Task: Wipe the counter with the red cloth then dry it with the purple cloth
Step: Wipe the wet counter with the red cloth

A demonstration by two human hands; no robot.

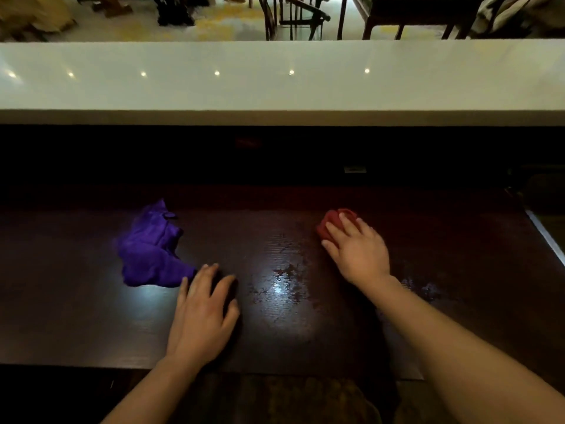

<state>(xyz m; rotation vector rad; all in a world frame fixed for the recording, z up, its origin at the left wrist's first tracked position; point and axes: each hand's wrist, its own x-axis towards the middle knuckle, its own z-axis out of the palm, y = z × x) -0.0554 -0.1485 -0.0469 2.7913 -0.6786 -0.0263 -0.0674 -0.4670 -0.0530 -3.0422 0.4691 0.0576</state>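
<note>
A dark wooden counter [76,316] fills the lower half of the view. Wet streaks and droplets shine on it in the middle and to the right. My right hand [359,250] lies palm down on a bunched red cloth [331,220], pressing it to the counter at the right; only the cloth's far end shows past my fingers. A crumpled purple cloth [151,247] lies on the counter at the left. My left hand [201,313] rests flat on the wood, fingers apart, its fingertips just beside the purple cloth's near corner and holding nothing.
A raised white ledge [275,84] runs across behind the counter, above a dark recess. Chairs and tables [293,16] stand on the floor beyond it. The counter's right end [547,237] has a pale edge strip. The near edge runs just below my wrists.
</note>
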